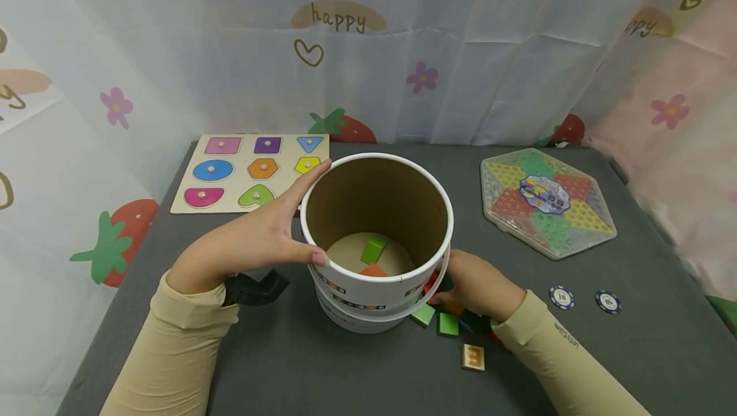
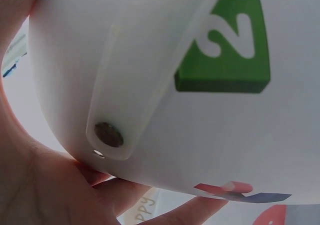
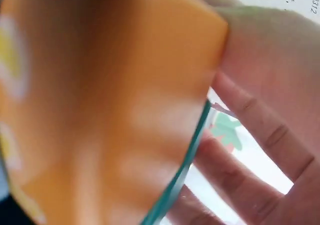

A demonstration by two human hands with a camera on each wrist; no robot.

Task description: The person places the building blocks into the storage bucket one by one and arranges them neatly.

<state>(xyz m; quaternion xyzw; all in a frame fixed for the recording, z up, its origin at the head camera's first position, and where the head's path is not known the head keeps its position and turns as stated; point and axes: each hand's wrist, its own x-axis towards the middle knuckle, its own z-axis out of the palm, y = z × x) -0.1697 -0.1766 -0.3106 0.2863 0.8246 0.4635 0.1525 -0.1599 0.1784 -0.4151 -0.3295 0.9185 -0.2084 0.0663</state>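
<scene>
1. Nearest bit first: the bench [image 1: 276, 377] has a matte dark grey top, and two tan sleeves [image 1: 178, 352] reach in over it.
2. Square tile [image 1: 473, 357] lies flat, pale with a brownish mark. Just past it are glossy green blocks [image 1: 448, 324], boxy with crisp edges, in a little pile with darker and red bits.
3. Right hand [image 1: 480, 285] is down in that pile, beside the bucket. Close up, there's a smooth orange piece [image 3: 140, 60] with a teal edge right by the fingers, but it's blurry and I can't tell if they're gripping it.
4. The bucket [image 1: 357, 288] stands mid-bench: round, white outside, brownish inside, with a translucent handle. A green and an orange block sit on its floor. Left hand [image 1: 253, 246] has its fingers and thumb wrapped round the side, by the rim.
5. Two ridged poker chips [image 1: 561, 297] off to the right.
6. Further back: a hexagonal clear-plastic game box [image 1: 549, 201] right, a pale puzzle board [image 1: 247, 147] with knobbed shapes left.
7. Behind everything, a creased strawberry-and-flower curtain [image 1: 242, 70].
</scene>
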